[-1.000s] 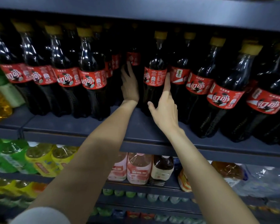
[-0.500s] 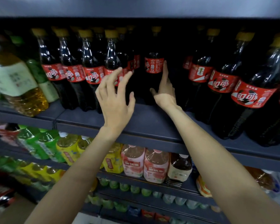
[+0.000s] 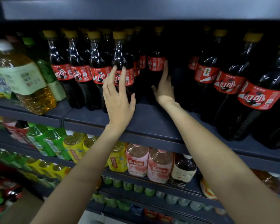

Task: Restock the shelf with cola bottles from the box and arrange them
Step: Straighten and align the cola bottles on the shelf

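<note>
Red-labelled cola bottles (image 3: 81, 68) stand in rows on the dark shelf (image 3: 145, 122) on both sides of the hands. The left hand (image 3: 118, 101) is spread, empty, fingertips at the nearest front bottle (image 3: 124, 68). The right hand (image 3: 164, 89), fingers straight, rests against a bottle set further back (image 3: 155, 63), not clasping it.

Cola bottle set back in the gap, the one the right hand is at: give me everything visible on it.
The cola bottle stands upright, set back from the front rows in a gap on the dark shelf. Clear plastic, by the look of it, holding dark liquid, with a yellow cap at the top and a red wraparound label with white print. Its lower body is lost in shadow. The right hand reaches to it, open, index fingertip against the label's right edge; a grip is not evident. The left hand is at another bottle.
</note>
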Available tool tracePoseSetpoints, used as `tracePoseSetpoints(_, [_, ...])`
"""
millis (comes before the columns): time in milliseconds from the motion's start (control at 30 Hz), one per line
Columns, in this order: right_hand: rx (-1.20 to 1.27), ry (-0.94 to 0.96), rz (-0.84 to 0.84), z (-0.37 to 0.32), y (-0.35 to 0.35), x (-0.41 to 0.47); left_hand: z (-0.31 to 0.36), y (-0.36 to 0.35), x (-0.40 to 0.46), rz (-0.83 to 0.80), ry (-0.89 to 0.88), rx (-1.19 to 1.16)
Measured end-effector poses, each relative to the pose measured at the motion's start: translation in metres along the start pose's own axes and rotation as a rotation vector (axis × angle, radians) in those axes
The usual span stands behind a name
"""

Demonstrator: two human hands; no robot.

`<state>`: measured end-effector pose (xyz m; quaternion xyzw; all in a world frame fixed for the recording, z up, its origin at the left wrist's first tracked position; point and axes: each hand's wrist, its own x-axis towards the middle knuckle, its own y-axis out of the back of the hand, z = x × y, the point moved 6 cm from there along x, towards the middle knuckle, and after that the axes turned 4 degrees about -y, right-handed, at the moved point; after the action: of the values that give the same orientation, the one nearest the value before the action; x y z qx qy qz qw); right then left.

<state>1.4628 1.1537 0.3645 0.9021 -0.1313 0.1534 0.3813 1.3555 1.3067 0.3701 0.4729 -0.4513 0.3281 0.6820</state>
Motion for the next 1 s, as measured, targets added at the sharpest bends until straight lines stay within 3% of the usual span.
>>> tracePoseSetpoints(267, [0.176, 0.034, -0.184, 0.004, 0.002, -0.002, 0.009, 0.015, -0.004, -0.030, 0.085, -0.106])
tracePoseSetpoints(400, [0.150, 0.048, -0.210, 0.007, 0.019, -0.029, 0.031, 0.029, -0.013, 0.046, 0.078, -0.204])
tracePoseSetpoints(567, [0.145, 0.175, -0.010, 0.018, 0.086, -0.098, 0.079, 0.034, -0.019, -0.023, 0.137, -0.532])
tracePoseSetpoints(667, [0.139, 0.228, 0.146, 0.033, 0.131, -0.137, 0.108, 0.014, -0.016, -0.294, 0.272, -0.766])
tracePoseSetpoints(800, [0.138, 0.168, 0.518, 0.058, 0.187, -0.177, 0.149, -0.020, -0.015, -0.621, 0.273, -0.856])
tracePoseSetpoints(900, [0.037, 0.023, 0.662, 0.078, 0.203, -0.186, 0.170, -0.039, -0.010, -0.641, 0.302, -0.843])
tracePoseSetpoints(1000, [-0.018, -0.059, 0.626, 0.090, 0.203, -0.179, 0.189, -0.058, -0.009, -0.637, 0.345, -0.808])
